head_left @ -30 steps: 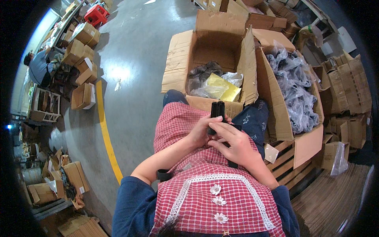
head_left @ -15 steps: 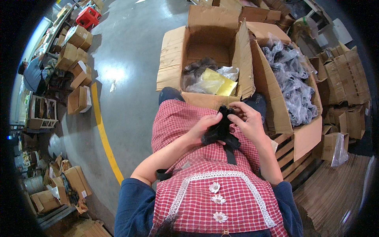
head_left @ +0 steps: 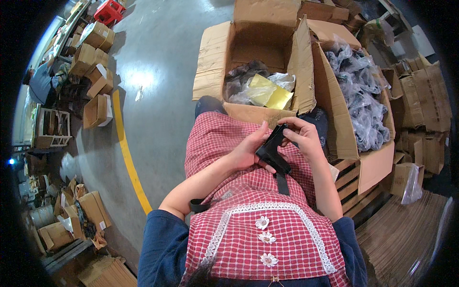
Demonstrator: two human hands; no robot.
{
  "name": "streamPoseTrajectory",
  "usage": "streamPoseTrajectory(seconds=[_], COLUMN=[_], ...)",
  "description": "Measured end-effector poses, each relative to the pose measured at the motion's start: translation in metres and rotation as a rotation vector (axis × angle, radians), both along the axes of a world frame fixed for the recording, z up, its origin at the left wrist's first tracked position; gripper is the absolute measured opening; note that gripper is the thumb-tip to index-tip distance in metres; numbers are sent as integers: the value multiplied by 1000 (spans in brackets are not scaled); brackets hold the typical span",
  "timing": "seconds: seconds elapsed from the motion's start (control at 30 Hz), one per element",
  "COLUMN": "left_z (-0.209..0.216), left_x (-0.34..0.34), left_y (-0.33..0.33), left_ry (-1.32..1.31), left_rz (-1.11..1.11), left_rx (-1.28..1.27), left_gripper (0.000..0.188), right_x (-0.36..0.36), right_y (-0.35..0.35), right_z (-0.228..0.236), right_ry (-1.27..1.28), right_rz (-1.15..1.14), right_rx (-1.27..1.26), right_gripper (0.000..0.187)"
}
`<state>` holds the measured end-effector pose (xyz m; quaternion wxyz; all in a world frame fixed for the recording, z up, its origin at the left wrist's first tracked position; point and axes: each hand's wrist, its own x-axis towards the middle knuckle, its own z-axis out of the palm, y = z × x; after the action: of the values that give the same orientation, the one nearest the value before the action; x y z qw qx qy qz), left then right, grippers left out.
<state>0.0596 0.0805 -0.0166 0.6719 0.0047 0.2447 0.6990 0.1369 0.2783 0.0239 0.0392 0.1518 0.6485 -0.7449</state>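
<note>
A black, pistol-shaped piece (head_left: 273,152) is held above my lap, slanting from upper right down to a thick lower end. My left hand (head_left: 247,149) supports it from the left and below, thumb raised beside it and fingertips showing under it. With thumb and forefinger, my right hand (head_left: 305,137) pinches its upper end. Whether it is a toy, a holster or another moulded part, I cannot tell. Beneath it lies my red checked apron (head_left: 229,179), with a black strap (head_left: 282,184) below the piece.
Just beyond my knees stands an open carton (head_left: 210,62) holding clear plastic bags and a yellow sheet (head_left: 270,92). On its right, another carton (head_left: 337,103) is full of bagged items (head_left: 361,103). Flattened cardboard (head_left: 401,239) lies right. A person (head_left: 42,83) is far left, near more boxes.
The black piece has turned, so its pistol-like outline now shows. My left thumb has lifted off it, while my right hand stays at its upper end. The view has shifted slightly.
</note>
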Motion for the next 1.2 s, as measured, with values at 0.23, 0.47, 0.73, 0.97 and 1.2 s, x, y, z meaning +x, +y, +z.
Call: streamPoseTrajectory(seconds=[0.23,0.47,0.73,0.97,1.2], left_z=[-22,-33,-77,-116,-123], left_x=[2,-23,-134,-190,-189], left_y=[-1,9,44,108,99], left_ry=[101,345,1047,2065,2029], left_rz=[-20,-270,-30,-249,-30], left_rx=[-110,50,-688,-1102,-974], left_gripper=[57,43,27,42,21], right_x=[0,-25,-24,-29,-64], right_y=[15,32,54,63,63], right_z=[-11,-1,-44,-59,-36], right_ry=[110,143,-452,-360,-3], right_rz=[253,655,383,27,-500], right_rx=[605,562,166,-212,-52], right_gripper=[39,39,25,25,25])
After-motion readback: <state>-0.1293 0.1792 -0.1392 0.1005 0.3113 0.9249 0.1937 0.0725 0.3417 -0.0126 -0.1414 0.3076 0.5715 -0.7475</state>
